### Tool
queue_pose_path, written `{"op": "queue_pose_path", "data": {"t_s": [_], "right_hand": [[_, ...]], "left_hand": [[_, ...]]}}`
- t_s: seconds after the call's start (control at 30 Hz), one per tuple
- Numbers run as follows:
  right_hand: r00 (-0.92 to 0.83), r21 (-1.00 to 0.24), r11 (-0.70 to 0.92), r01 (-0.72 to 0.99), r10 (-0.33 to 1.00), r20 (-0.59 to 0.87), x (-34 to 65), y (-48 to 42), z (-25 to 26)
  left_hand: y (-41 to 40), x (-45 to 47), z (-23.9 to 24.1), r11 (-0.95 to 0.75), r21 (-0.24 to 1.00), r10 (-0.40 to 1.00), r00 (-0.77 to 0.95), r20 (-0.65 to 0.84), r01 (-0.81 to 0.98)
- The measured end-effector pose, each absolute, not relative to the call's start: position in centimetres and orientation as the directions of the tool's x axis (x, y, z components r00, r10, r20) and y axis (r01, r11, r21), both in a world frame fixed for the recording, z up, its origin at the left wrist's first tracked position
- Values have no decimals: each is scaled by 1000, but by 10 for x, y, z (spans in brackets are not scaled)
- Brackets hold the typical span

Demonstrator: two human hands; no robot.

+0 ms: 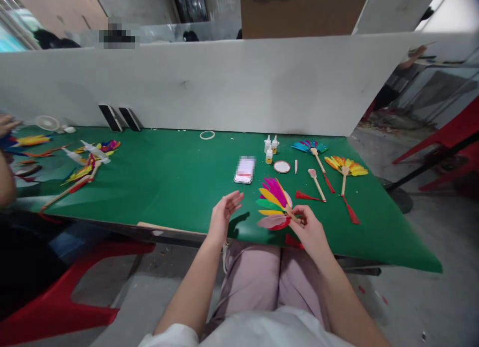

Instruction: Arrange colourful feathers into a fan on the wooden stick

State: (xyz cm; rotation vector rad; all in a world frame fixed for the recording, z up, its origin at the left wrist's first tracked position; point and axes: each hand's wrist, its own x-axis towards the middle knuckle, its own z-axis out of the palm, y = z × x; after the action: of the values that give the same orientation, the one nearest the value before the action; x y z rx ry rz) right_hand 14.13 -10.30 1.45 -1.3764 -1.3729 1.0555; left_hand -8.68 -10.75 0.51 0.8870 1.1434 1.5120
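Note:
My right hand point(310, 229) is closed round the short wooden handle of a feather fan point(275, 197). Its feathers, magenta, yellow, green, pale pink and red, spread to the left, and a red tassel point(294, 241) hangs below. My left hand point(226, 214) is held above the table's front edge, left of the fan, fingers stretched out and holding nothing. Between the hands and the board lies a phone point(244, 170). Right of the fan are a bare wooden handle point(317, 184) with a red tassel, a blue feather fan point(311, 148) and a yellow-orange feather fan point(345, 168).
Three small glue bottles point(269, 155), a round white dish point(282, 167) and a pink stick point(296, 167) stand or lie on the green table point(179, 172). A white ring point(207, 135) lies near the upright board point(224, 87). More feather fans point(90, 165) and a person's arm point(5, 177) are at left.

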Motion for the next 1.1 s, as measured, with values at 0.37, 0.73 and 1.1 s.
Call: {"op": "queue_pose_path", "data": {"t_s": [0.37, 0.73, 1.1], "right_hand": [[-158, -791, 250, 558, 968, 195, 139, -126, 11], [-226, -771, 293, 565, 954, 197, 136, -116, -3], [-226, -729, 349, 588, 937, 266, 141, -119, -7]], "left_hand": [[-89, -94, 36, -98, 990, 992, 63, 105, -104], [-48, -61, 32, -45, 999, 948, 316, 45, -8], [-44, -66, 33, 76, 997, 995, 70, -76, -3]]}}
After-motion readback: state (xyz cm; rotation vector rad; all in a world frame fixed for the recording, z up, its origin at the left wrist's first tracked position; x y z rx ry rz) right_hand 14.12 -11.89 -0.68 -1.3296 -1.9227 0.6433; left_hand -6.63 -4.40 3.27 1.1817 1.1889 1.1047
